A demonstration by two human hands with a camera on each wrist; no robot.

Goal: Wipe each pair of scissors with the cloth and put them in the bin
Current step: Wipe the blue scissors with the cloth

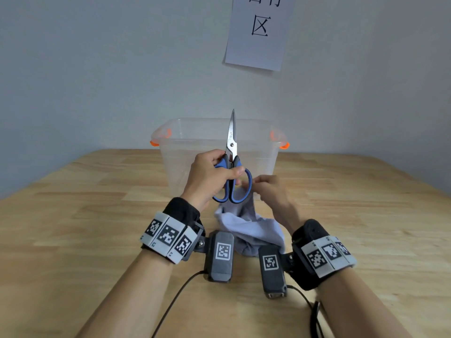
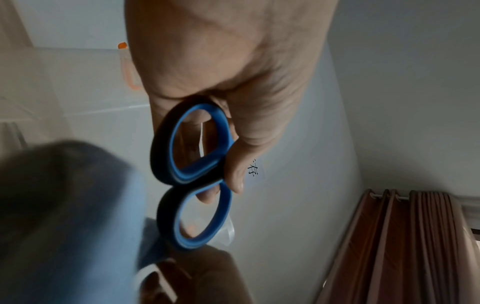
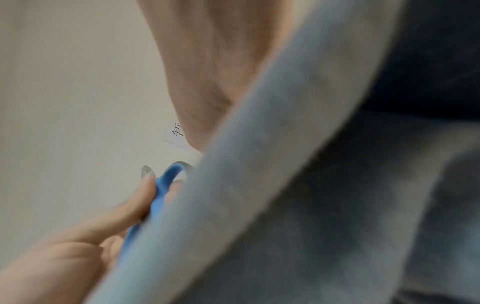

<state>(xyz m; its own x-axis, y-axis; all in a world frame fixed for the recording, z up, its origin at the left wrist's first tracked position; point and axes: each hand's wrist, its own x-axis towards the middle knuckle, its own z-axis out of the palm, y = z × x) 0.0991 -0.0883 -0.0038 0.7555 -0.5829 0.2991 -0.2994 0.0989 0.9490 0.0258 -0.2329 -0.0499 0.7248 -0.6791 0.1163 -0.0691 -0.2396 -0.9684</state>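
My left hand (image 1: 214, 174) grips a pair of scissors (image 1: 231, 147) by the blue and black handles, blades closed and pointing straight up in front of the bin. The left wrist view shows the two handle loops (image 2: 197, 174) with my fingers curled round them. My right hand (image 1: 268, 189) pinches the grey-blue cloth (image 1: 251, 228) just right of the handles. The cloth hangs down to the table and fills most of the right wrist view (image 3: 311, 185). The clear plastic bin (image 1: 256, 152) with orange latches stands behind the scissors.
The wooden table (image 1: 85, 215) spreads to both sides and toward me. A paper sign (image 1: 258, 32) hangs on the grey wall above the bin. Cables (image 1: 175, 301) trail from the wrist cameras near the table's front edge. Brown curtains (image 2: 402, 246) show in the left wrist view.
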